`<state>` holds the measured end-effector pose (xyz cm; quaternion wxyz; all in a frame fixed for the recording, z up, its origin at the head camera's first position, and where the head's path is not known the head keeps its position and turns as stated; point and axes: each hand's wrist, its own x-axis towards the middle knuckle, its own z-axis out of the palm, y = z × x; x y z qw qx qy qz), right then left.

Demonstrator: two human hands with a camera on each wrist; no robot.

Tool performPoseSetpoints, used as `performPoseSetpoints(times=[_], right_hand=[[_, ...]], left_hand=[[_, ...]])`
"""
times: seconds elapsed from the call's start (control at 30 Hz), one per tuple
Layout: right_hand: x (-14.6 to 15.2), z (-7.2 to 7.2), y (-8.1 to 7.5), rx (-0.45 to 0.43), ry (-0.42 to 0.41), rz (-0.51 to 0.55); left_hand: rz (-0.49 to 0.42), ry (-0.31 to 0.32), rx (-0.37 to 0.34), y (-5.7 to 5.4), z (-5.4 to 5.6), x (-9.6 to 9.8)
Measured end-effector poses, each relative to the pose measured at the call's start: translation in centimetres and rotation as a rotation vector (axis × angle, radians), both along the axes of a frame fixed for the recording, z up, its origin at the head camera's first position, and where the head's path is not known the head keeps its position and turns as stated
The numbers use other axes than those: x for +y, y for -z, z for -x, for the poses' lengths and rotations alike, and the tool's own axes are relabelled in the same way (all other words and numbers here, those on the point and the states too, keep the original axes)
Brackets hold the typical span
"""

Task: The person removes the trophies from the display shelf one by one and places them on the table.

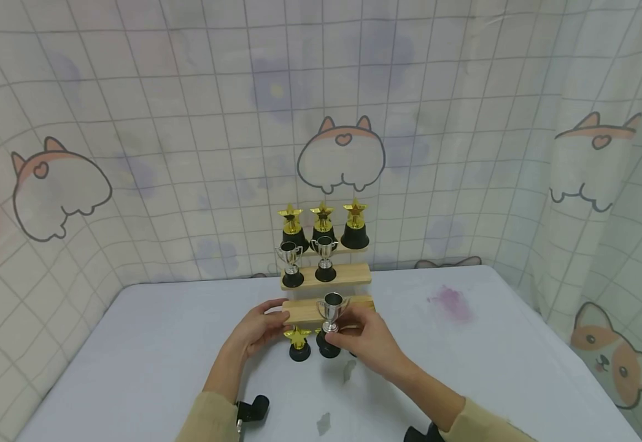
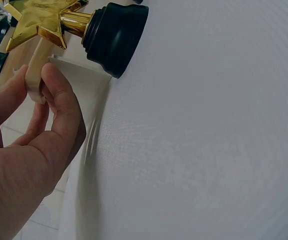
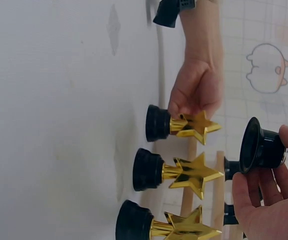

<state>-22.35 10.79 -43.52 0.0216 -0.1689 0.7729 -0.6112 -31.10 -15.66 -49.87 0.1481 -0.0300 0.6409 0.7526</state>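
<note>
My left hand (image 1: 256, 331) pinches the left end of the lowest wooden shelf (image 1: 301, 312). In the left wrist view, thumb and fingers lie on either side of that board's end (image 2: 34, 80). My right hand (image 1: 375, 341) holds a small silver trophy cup (image 1: 332, 305) upright in front of this shelf, with fingers about its lower part. Its black base (image 3: 268, 148) shows from below in the right wrist view, clear of any surface. Below the shelf, gold star trophies (image 1: 298, 341) with black bases stand on the white table; the right wrist view shows three in a row.
On the middle shelf (image 1: 348, 274) two silver cups (image 1: 324, 252) stand toward the left. Three gold star trophies (image 1: 356, 224) occupy the top shelf. Behind the white table (image 1: 177, 344) hangs a checked curtain (image 1: 199, 153) with cartoon dogs.
</note>
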Motion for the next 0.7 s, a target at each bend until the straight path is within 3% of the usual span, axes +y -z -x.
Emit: performPoseSetpoints(times=[0.37,0.7], right_hand=[[-0.6,-0.7,0.7,-0.033,-0.061,0.033],[-1.6,-1.7,1.2,-0.003,-0.092,0.006]], left_hand=[[-0.009,0.011,-0.002,0.0,0.0,0.0],[-0.004,0.008,-0.008,0.1,0.2,0.0]])
